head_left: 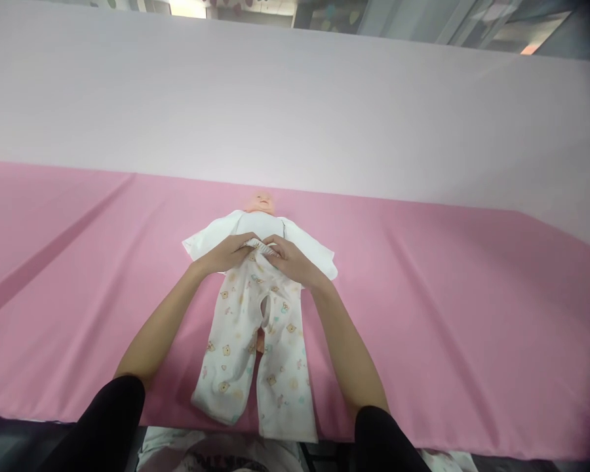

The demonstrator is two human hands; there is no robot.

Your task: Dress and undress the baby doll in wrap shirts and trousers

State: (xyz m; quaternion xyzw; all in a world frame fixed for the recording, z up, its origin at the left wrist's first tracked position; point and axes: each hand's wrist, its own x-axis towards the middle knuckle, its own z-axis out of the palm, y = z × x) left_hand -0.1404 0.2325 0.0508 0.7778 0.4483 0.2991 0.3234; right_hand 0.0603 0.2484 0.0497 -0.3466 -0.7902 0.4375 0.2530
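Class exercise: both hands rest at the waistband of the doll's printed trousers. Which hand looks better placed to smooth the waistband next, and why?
Neither clearly. The left hand and right hand both grip the waistband symmetrically, fingers meeting at its middle. The right hand perhaps covers slightly more of it.

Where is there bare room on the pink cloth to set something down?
Wide bare pink cloth right of the doll and left of it up to the long crease. Crowded in the middle: both hands, left and right, on the trousers' waistband, legs reaching the near edge.

soft printed cloth trousers (255, 341), matt pink sheet (423, 295)
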